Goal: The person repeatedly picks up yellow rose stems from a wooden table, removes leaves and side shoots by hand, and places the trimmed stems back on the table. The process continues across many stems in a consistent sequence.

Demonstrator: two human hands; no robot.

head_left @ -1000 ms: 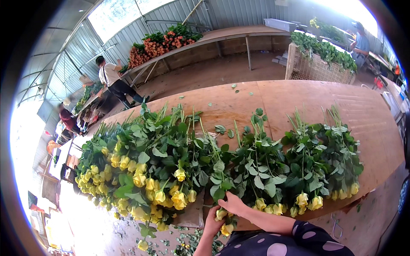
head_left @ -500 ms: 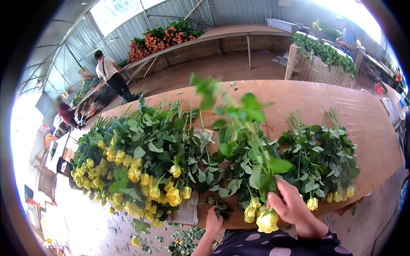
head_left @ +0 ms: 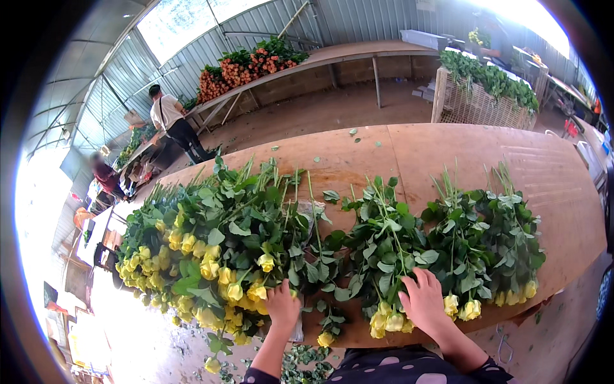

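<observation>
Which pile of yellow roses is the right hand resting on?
The right hand lies flat on the middle pile, between the big left heap and the smaller right bunch.

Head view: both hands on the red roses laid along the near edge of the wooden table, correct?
Not quite: the roses are yellow, not red. The head view shows the left hand and right hand resting on them at the wooden table near edge.

Daylight floods the shed, bright and even across the wooden surface [head_left: 448, 160]. The window [head_left: 185, 22] at the upper left and the upper right corner burn white, and glare washes out the lower left. Shadows are soft. The fisheye bends straight edges near the black rim. The distant people look soft; the yellow roses [head_left: 211, 269] stay sharp.
</observation>
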